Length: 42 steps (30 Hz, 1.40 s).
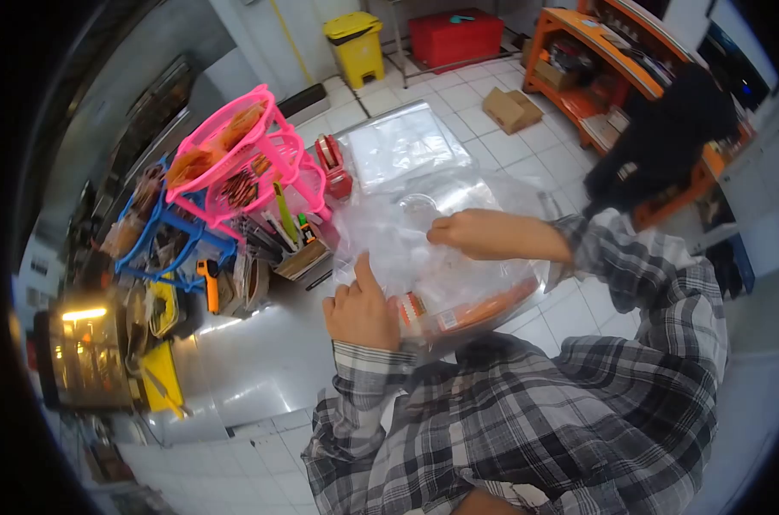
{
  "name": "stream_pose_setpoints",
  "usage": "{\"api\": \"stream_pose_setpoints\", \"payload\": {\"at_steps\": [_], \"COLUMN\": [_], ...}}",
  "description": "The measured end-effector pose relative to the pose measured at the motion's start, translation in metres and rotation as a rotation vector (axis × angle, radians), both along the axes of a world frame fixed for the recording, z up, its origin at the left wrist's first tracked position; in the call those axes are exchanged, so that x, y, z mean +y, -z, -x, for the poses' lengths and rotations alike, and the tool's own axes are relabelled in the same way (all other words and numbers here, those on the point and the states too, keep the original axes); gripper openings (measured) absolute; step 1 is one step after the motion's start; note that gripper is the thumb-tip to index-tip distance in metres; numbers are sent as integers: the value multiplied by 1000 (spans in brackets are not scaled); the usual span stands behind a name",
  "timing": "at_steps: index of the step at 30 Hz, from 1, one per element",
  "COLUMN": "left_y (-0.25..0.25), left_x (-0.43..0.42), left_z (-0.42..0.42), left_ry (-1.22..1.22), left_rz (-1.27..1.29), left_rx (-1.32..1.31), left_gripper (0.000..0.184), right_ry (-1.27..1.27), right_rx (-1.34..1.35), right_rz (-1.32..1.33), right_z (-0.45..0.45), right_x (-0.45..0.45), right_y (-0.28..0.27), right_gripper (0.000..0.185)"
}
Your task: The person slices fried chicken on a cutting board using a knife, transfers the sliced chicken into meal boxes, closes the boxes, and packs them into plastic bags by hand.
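Observation:
A clear plastic bag (385, 227) lies crumpled over the steel table in front of me. My right hand (479, 234) is closed, its fingertips pinched together on the film near the middle. At the bag's near left edge is my left hand (360, 307), its index finger stretched forward and the other fingers curled against the plastic; its thumb is hidden. Close to my body, a long orange packet (492, 311) with a white label lies at the table's near edge. Beside my left hand sits a small red-and-white patterned item (411, 309).
Flat clear bags (406, 146) are stacked at the back, beside a red tape dispenser (333, 167). To the left stand a pink tiered rack (273, 146), a blue rack (162, 249) and an orange handheld thermometer (209, 283). A person in black (672, 137) is at the orange shelf (595, 39).

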<state>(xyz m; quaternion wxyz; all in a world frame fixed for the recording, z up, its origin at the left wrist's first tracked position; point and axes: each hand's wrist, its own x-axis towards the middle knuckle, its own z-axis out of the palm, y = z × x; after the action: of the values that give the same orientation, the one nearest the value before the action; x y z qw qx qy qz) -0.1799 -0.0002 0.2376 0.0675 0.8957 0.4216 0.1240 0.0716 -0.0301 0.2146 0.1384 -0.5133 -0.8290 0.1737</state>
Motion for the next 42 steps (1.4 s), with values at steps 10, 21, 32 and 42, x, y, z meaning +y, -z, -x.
{"api": "stream_pose_setpoints", "payload": {"at_steps": [10,21,32,42], "left_y": [-51,-56,-64,-90], "left_x": [-36,-16,-4,-22], "left_z": [-24,-30,-9,-79], "left_ry": [-23,335,341,748], "left_rz": [390,817,593,496], "left_rx": [-1172,-1565,-1768,-1099], "left_gripper": [15,44,56,75], "right_ry": [55,-29,332,-123], "right_rx": [-332,-199,-887,-294], "right_rz": [815,786,229,-665], "right_z": [-96,-88,-58,11], "right_x": [115,73,-91,-85], "right_y": [217,63,-181,-198], "right_gripper": [33,46,69,30]}}
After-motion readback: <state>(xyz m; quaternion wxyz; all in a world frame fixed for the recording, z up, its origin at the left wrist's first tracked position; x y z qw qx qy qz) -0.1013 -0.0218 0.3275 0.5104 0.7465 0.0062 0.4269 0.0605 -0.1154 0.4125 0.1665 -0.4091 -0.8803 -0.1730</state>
